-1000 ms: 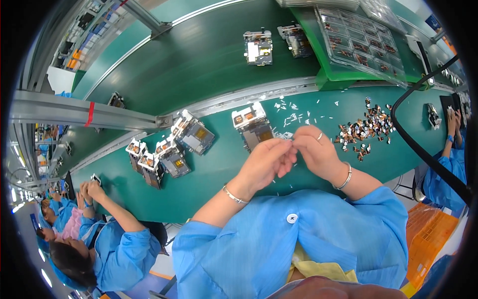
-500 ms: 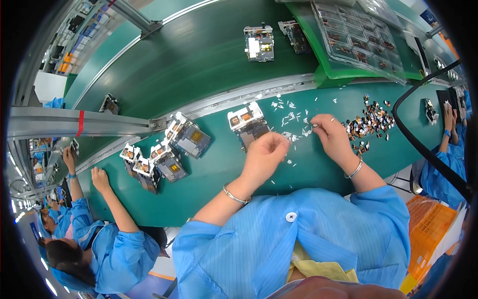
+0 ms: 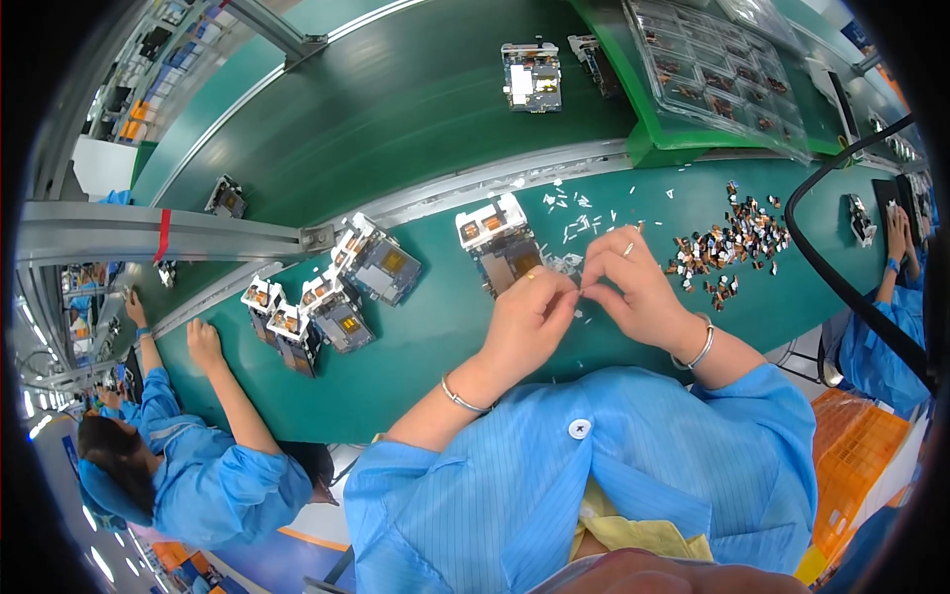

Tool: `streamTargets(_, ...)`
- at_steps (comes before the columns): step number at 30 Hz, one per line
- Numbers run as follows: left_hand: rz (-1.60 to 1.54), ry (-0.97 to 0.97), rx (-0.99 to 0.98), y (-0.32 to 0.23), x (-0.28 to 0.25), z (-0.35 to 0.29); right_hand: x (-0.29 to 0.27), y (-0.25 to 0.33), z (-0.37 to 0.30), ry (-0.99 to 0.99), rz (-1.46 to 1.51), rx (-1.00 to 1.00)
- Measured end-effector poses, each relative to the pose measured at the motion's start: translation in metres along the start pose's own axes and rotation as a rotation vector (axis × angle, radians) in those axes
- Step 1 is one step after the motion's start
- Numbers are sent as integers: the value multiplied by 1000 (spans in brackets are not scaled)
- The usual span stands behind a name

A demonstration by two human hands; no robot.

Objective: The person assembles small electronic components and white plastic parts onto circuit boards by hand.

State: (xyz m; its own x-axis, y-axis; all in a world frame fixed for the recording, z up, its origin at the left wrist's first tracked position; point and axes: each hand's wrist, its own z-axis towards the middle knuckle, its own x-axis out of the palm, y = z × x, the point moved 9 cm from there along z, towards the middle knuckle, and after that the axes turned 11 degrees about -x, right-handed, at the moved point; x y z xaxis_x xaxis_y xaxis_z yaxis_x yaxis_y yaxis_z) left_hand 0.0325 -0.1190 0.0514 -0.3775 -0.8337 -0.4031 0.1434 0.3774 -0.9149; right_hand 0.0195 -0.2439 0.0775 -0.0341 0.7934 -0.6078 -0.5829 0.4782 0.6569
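My left hand (image 3: 529, 315) and my right hand (image 3: 633, 282) meet over the green table (image 3: 445, 361), thumb and fingertips of each pinched together. Whatever sits between the fingertips is too small to make out. Just beyond my left hand lies a circuit board module (image 3: 495, 228) with a white frame and copper-coloured parts, its near end partly hidden by that hand. Small white strips (image 3: 584, 223) are scattered past my fingers. To the right of my right hand spreads a heap of tiny black, white and copper-coloured parts (image 3: 727, 246).
More board modules (image 3: 381, 272) are grouped on the left. Behind a metal rail, a green conveyor belt (image 3: 396, 129) carries other boards (image 3: 531, 79). A clear compartment tray (image 3: 712, 79) rests on a green stand (image 3: 658, 148). A black cable (image 3: 807, 188) arcs at right. Co-workers sit on both sides.
My right hand has come left and met my left hand, which stays nearly in place. Boards on the belt have shifted right. The person at left has moved their head.
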Motion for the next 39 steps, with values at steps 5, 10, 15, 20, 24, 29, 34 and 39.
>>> streamTargets(5, -363, 98, -274, 24, 10, -5, 0, 28, -3, -81, -216, -218)
streamTargets(10, -752, 191, -567, 49, 21, -13, -3, 15, -15, -138, -165, -117)
streamTargets(15, -1241, 348, -752, 58, 37, -24, 5, -18, -24, -107, 126, 195)
streamTargets(20, -1444, 533, -753, 44, 39, -31, 18, 0, -5, -34, 390, 10)
streamTargets(24, -638, 12, -493, 62, -20, -28, 23, -11, 14, -89, 390, 142)
streamTargets(29, 173, -476, 11, 36, -81, -13, 41, -3, 49, -10, -43, -38)
streamTargets(34, 131, -331, -156, 74, -66, 4, 59, -1, 64, 23, -93, -55)
streamTargets(39, 23, -329, -158, 76, -64, 7, 62, -2, 65, -13, -138, -62)
